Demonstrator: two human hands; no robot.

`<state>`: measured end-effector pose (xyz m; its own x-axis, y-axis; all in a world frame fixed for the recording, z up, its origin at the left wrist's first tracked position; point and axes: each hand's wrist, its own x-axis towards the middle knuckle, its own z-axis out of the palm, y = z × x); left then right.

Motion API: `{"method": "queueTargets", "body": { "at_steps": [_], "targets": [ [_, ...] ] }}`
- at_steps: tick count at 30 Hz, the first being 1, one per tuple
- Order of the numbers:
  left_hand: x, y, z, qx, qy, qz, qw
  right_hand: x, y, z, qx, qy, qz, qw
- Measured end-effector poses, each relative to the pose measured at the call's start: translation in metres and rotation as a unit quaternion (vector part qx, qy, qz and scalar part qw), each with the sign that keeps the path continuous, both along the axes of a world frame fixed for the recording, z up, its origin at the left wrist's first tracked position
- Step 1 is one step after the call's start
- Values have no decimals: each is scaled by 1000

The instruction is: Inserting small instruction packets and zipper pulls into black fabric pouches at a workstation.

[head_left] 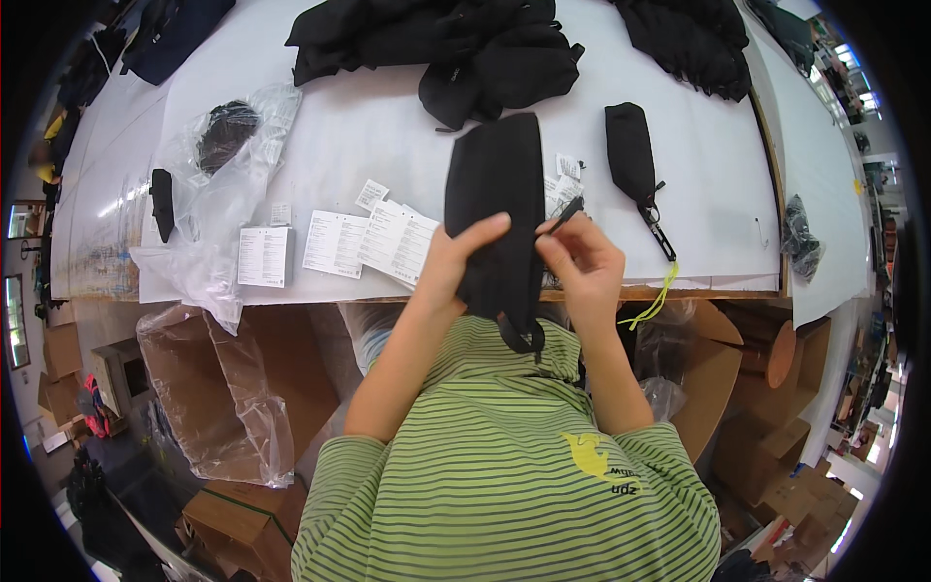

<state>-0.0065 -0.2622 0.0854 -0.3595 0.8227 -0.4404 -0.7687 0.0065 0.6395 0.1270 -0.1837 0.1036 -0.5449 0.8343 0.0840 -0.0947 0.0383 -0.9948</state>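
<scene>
We've got a black pouch [497,179] up in front of us, long side roughly upright, spanning the near edge [722,293] of the white tabletop [713,218]. Its bottom end, with a black loop [524,339], sticks out past that edge in front of the striped shirt [504,466]. Our left hand [458,260] is gripping the pouch's left side, thumb across the front; the other fingers are mostly hidden behind. Our right hand [590,264] pinches a thin dark tab [564,215] by the pouch's right edge, thumb against fingertips.

Room-wise, the top end is just short of the black heap [427,44], so that's tight. White cards [335,242] crowd the left wrist, and small labels [567,173] sit just beyond the right fingers. There's more bare white further right, past the second pouch [630,150], whose yellow cord [661,299] dangles over the near edge.
</scene>
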Motion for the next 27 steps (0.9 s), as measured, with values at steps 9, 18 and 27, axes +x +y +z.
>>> {"method": "queueTargets", "body": {
  "at_steps": [9,18,27],
  "targets": [
    [-25,8,7,-9,-43,60,997,8,-20,12,-53,-33,139,988],
    [-6,-1,16,33,70,-83,994,-8,23,25,17,14,-87,996],
    [-14,2,5,57,-38,3,998,-4,4,13,-35,0,112,993]
  ]
}}
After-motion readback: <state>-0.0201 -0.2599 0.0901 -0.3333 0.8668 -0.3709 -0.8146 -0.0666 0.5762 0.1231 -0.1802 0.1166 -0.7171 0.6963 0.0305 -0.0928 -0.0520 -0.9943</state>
